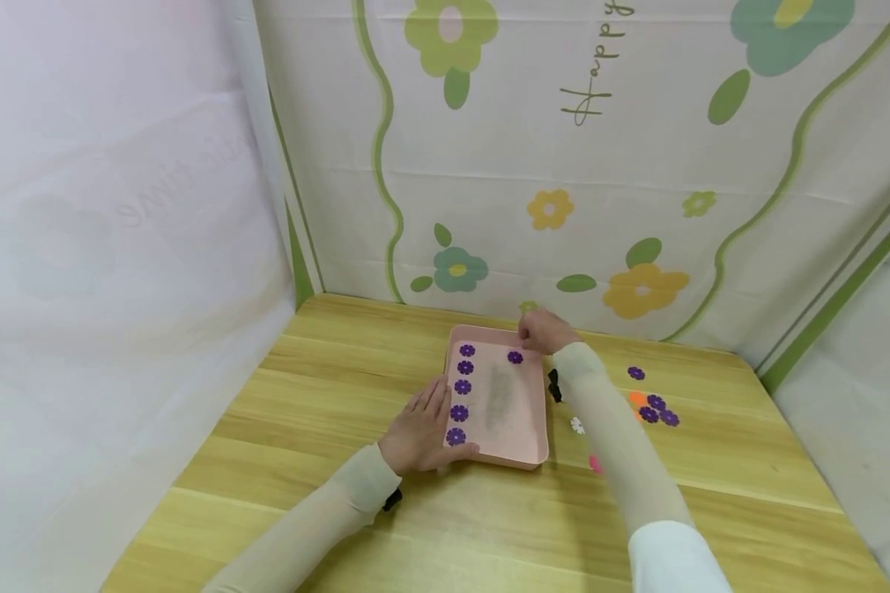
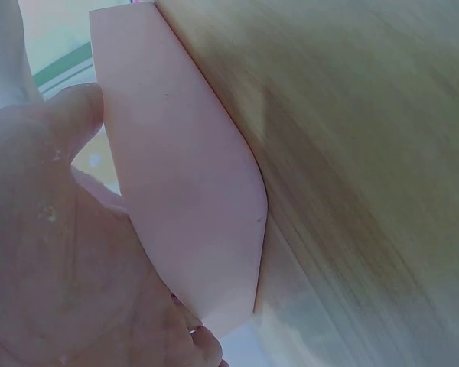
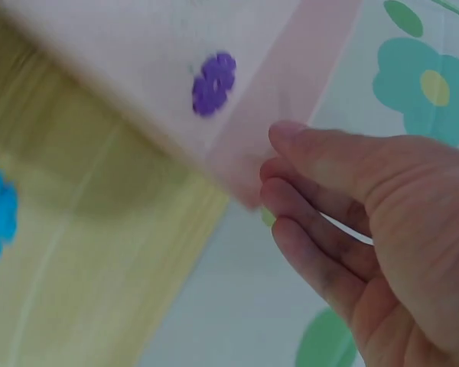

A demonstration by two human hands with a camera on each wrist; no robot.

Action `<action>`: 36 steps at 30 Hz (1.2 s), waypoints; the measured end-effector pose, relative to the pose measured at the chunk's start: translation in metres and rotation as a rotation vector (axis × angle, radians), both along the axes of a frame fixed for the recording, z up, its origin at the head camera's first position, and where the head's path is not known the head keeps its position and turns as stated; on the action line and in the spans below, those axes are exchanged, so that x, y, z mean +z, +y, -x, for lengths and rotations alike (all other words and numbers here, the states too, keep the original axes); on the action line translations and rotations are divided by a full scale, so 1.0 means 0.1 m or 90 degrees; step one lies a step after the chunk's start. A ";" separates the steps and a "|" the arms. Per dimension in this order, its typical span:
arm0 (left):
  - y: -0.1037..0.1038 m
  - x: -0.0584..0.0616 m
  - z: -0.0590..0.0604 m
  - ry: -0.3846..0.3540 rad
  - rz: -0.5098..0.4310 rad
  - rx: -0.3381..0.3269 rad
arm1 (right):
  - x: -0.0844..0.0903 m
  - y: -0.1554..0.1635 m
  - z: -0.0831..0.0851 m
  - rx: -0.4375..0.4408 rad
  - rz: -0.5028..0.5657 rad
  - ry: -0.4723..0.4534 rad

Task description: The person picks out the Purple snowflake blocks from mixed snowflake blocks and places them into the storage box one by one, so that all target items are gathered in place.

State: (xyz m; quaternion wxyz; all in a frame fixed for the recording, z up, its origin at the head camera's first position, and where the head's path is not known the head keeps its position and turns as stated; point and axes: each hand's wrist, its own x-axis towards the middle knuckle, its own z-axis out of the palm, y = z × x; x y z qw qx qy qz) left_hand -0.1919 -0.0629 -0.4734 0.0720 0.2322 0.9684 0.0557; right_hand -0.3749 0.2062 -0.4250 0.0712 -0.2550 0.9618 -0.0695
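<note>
A shallow pink tray [image 1: 519,416] lies on the table. Several purple flower-shaped discs [image 1: 463,387] form a column along its left side. Another purple disc [image 1: 515,357] lies near its far right corner, also seen as a purple disc [image 3: 214,84] in the right wrist view. My left hand [image 1: 423,428] holds the near left corner, thumb over the front rim and fingers along the left side; the left wrist view shows the thumb on the tray's rim [image 2: 176,153]. At the far right corner, my right hand [image 1: 549,332] has loosely bent fingers with nothing visible between them.
Right of the tray, loose purple discs [image 1: 669,418] lie with orange pieces [image 1: 639,399]. A single purple disc [image 1: 636,373] is farther back. White [image 1: 578,425] and pink pieces [image 1: 596,464] lie by my right forearm. A flower-printed cloth [image 1: 489,214] hangs behind the table.
</note>
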 end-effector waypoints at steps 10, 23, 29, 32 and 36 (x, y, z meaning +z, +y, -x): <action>-0.02 0.00 -0.01 -0.001 -0.004 0.005 | 0.25 0.45 -0.13 0.022 -0.044 -0.009; -0.03 0.02 -0.04 -0.013 -0.011 0.009 | 0.20 1.42 -0.40 -0.027 -0.046 0.003; -0.02 0.02 -0.04 -0.015 -0.013 0.008 | 0.09 1.78 -0.49 -0.046 -0.033 0.022; -0.01 0.02 -0.04 -0.013 -0.012 0.005 | 0.06 1.88 -0.55 -0.066 -0.023 0.018; -0.01 0.02 -0.04 -0.009 -0.015 -0.001 | -0.02 1.97 -0.63 -0.088 -0.024 0.025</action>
